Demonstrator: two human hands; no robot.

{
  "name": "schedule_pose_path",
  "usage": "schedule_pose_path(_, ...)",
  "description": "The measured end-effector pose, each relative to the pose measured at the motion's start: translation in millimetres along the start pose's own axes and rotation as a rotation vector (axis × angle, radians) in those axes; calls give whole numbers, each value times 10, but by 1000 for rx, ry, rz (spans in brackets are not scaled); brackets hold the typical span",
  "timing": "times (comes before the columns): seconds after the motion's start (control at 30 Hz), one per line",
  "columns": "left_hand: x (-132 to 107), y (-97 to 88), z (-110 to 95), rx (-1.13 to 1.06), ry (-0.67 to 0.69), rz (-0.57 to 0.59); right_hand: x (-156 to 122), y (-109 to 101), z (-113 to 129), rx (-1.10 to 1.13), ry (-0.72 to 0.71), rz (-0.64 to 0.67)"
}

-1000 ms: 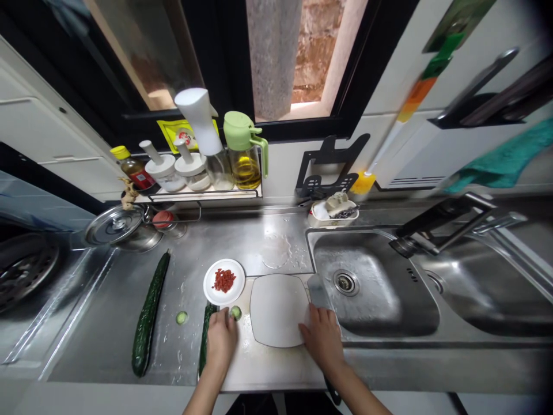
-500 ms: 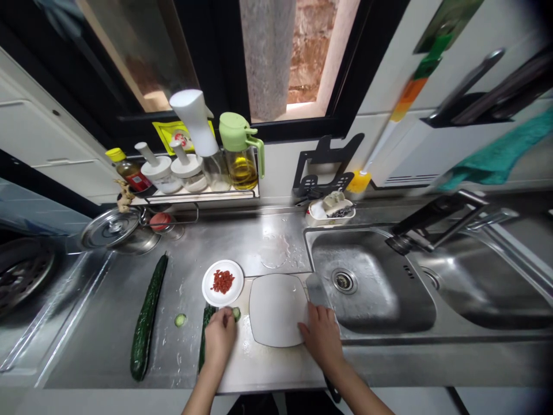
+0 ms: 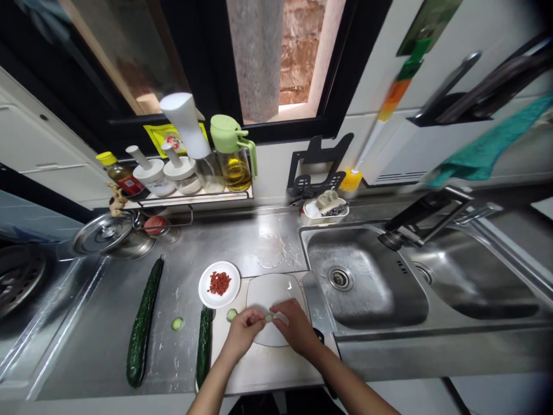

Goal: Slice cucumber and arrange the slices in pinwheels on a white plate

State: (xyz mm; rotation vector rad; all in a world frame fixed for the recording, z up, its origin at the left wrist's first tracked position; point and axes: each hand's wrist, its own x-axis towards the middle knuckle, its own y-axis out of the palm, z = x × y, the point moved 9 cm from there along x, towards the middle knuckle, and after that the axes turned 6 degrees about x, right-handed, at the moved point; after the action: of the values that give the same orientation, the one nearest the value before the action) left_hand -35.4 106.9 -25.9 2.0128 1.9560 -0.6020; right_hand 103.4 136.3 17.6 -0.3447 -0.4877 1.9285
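Observation:
Over the square white plate (image 3: 276, 283), my left hand (image 3: 244, 334) and my right hand (image 3: 298, 329) meet, fingertips pinched on a thin pale cucumber slice (image 3: 269, 317). The plate rests on a light cutting board (image 3: 268, 370). Beside my left hand lies a cucumber end piece (image 3: 232, 314), with a cut cucumber (image 3: 204, 349) along the board's left edge. A knife (image 3: 317, 300) lies at the board's right side, partly hidden by my right arm. Behind the cut cucumber stands a small white plate (image 3: 202, 295) holding chopped red bits (image 3: 219, 283).
A whole cucumber (image 3: 144, 325) and another cucumber end (image 3: 177, 324) lie on the steel counter to the left. The double sink (image 3: 367, 276) with a black faucet (image 3: 397, 230) is on the right. Behind are a condiment rack (image 3: 199, 199) and a lidded pot (image 3: 114, 233).
My left hand has moved right from the cut cucumber to above the square plate. My right hand has left the plate's right edge and come inward; both now pinch the slice.

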Motion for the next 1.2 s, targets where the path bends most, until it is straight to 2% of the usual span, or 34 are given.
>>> schedule_pose_path(0.1, -3, 114, 51, -98, -109, 49, 26, -1, -20, 2, 39, -9)
schedule_pose_path(0.27, -50, 279, 291, -369, -412, 97, 17, -38, -21, 10, 51, -2)
schedule_pose_path(0.37, -26, 342, 356, -473, -487, 99, 6, -54, -15, 22, 57, 12)
schedule_pose_path(0.47, 38, 376, 377, -521, -505, 101, -1, -71, -48, 24, 91, 15)
schedule_pose_path(0.57, 121, 368, 371, -535, -481, 77, -3, -90, -144, 51, 168, -1)
schedule_pose_path(0.67, 209, 347, 358, -495, -436, 50, -12, -75, -329, 138, 317, -13)
schedule_pose_path(0.77, 313, 323, 326, -385, -362, 34, -16, -35, -509, 214, 431, -28)
schedule_pose_path(0.97, 557, 214, 174, -93, -141, -40, 42, 66, -778, 273, 523, -79)
schedule_pose_path(1.07, 636, 133, 45, 111, -52, -105, 89, 80, -871, 267, 560, -136)
schedule_pose_path(1.2, 682, 96, -249, 385, 107, -178, 171, 36, -884, 219, 560, -215)
